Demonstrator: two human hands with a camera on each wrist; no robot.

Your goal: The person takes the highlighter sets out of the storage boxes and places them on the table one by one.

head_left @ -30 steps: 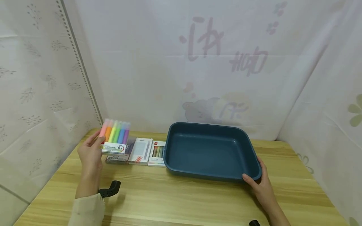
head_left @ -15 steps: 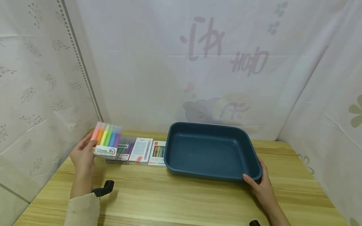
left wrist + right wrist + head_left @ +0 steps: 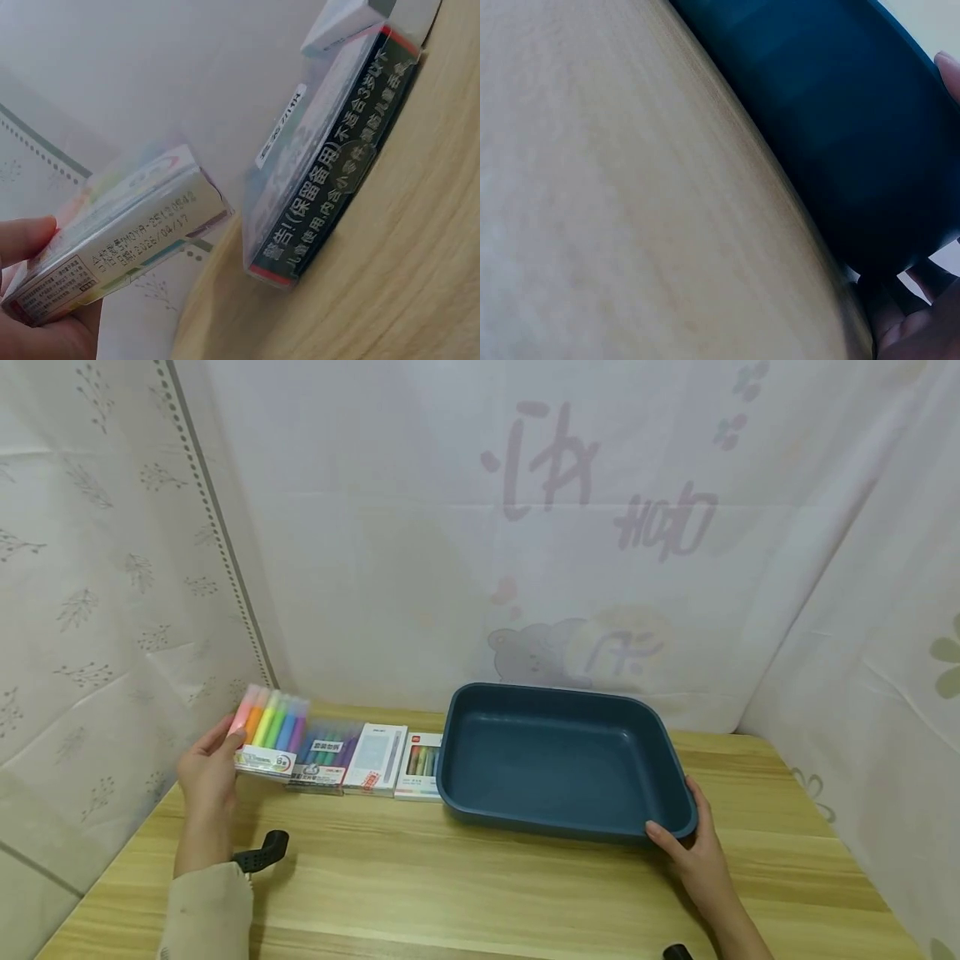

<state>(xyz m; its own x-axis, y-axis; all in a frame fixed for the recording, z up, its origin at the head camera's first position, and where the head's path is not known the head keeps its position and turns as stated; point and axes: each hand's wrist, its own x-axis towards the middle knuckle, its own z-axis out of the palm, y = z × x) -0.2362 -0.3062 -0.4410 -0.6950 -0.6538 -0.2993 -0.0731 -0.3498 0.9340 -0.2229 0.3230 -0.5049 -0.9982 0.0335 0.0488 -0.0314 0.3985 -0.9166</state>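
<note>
On the left, my left hand pinches a clear pack of highlighters in several bright colours, thumb on the front near its left edge. The left wrist view shows the printed end of this highlighter pack raised above the table. Right beside it lies a clear pack of dark purple and green pens, its black printed end towards me. My right hand grips the near right corner of a dark blue rectangular tub, thumb at the rim. In the right wrist view, fingers reach under the tub's wall.
A white box and a white box with a window showing coloured sticks lie between the pen pack and the tub. Wood-grain table stretches in front. Patterned cloth hangs behind and at both sides.
My left hand has moved left and slightly down with the highlighter pack, uncovering more of the dark pen pack. The right hand and the tub have stayed in place.
</note>
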